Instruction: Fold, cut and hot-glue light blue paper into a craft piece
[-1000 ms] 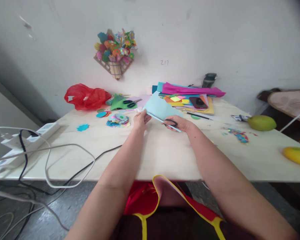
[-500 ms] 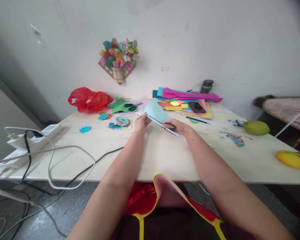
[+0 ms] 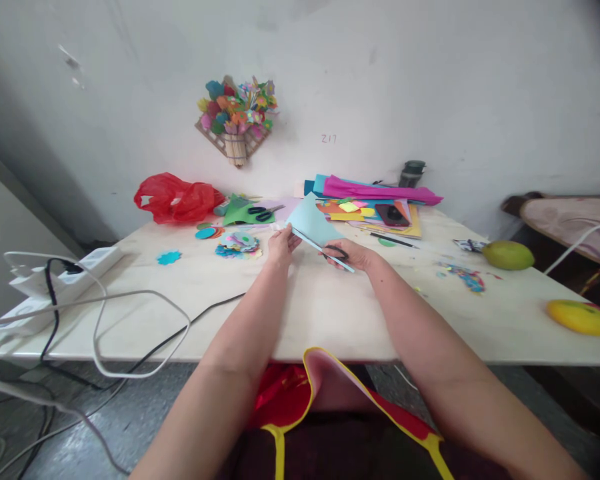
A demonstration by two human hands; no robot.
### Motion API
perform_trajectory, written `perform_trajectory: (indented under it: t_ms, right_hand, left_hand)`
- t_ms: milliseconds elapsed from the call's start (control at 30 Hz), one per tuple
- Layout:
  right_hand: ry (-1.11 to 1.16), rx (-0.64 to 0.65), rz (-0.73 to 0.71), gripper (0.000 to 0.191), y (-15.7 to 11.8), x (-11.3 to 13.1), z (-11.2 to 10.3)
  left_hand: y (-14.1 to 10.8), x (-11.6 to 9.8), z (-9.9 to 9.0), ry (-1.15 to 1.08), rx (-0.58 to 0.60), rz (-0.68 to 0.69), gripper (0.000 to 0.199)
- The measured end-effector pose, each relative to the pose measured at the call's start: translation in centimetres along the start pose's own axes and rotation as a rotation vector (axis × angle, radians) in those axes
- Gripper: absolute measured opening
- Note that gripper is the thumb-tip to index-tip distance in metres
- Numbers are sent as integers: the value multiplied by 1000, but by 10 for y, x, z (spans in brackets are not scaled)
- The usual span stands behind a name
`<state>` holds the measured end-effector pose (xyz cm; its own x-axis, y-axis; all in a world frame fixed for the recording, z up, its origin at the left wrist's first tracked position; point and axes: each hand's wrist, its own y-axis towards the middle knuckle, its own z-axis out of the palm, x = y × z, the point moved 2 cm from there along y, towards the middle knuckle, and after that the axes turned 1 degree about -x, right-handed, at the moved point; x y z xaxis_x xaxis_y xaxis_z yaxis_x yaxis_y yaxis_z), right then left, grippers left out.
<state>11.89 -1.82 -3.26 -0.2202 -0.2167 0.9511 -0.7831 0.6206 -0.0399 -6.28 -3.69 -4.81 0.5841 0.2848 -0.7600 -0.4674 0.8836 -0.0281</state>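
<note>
My left hand (image 3: 283, 244) pinches the left corner of a light blue sheet of paper (image 3: 314, 220) above the middle of the table. In my right hand (image 3: 353, 255) is a pair of scissors (image 3: 337, 252) with black handles, my fingers closed round the loops. The blades lie along the paper's near edge, where a narrow strip runs down to the right beside my right hand. How far the blades are open is hidden. Behind the paper lie sheets of coloured paper and a second pair of black-handled scissors (image 3: 263, 213) on green paper (image 3: 237, 212).
To the left stand a red plastic bag (image 3: 177, 199), paper flower cut-outs (image 3: 237, 245), blue circles (image 3: 205, 233) and a power strip (image 3: 87, 270) with trailing cables. At right are a phone (image 3: 392, 215), a pencil (image 3: 393, 239), paper scraps (image 3: 465, 277) and two mangoes (image 3: 507, 255).
The whole view has shifted slightly to the left. Both hands keep their hold on the paper and scissors, with barely any visible movement between them.
</note>
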Motion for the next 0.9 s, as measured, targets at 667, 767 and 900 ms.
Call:
perform_trajectory:
  t_ms: [667, 767, 900]
  right_hand:
    - [-23, -12, -3, 30, -1, 3, 2]
    - [-18, -23, 3, 29, 1, 1, 2]
    - [0, -24, -1, 27, 3, -2, 1]
  left_hand:
    - [6, 1, -3, -21, -4, 8, 11]
    - [7, 1, -3, -25, 0, 9, 12]
    - [6, 0, -3, -33, 10, 15, 12]
